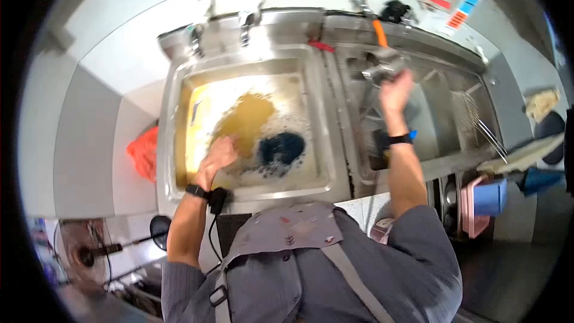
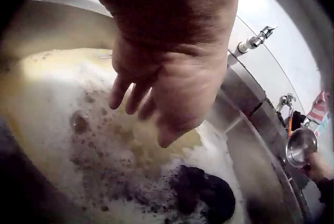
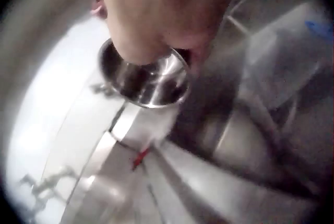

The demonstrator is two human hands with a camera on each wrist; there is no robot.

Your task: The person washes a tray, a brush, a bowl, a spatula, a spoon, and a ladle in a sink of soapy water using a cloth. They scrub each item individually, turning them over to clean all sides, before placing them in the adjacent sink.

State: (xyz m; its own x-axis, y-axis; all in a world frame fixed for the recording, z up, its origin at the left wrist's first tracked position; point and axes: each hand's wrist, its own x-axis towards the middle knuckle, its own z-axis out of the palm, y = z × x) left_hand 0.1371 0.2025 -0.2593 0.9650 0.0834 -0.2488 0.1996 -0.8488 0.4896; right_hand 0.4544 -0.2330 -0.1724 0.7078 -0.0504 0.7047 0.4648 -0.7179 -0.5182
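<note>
Over the left basin, the left hand [image 1: 221, 152] hangs at the surface of yellowish, foamy water [image 1: 248, 116]. In the left wrist view the left hand [image 2: 167, 83] has its fingers loosely extended downward, holding nothing visible. A dark, wet clump [image 1: 282, 148] lies in the foam to its right. Above the right basin the right hand [image 1: 397, 90] grips a round metal container [image 1: 385, 64], blurred in the head view. The right wrist view shows the right hand [image 3: 162, 20] with its fingers at the rim of that shiny container [image 3: 151, 86].
Taps [image 1: 246, 19] line the back wall. The right basin holds a wire rack or basket [image 1: 478, 121] and a clear sheet-like item. A red object [image 1: 321, 45] lies on the divider; an orange bag [image 1: 143, 154] is at the left, pink and blue tubs [image 1: 489, 196] at the right.
</note>
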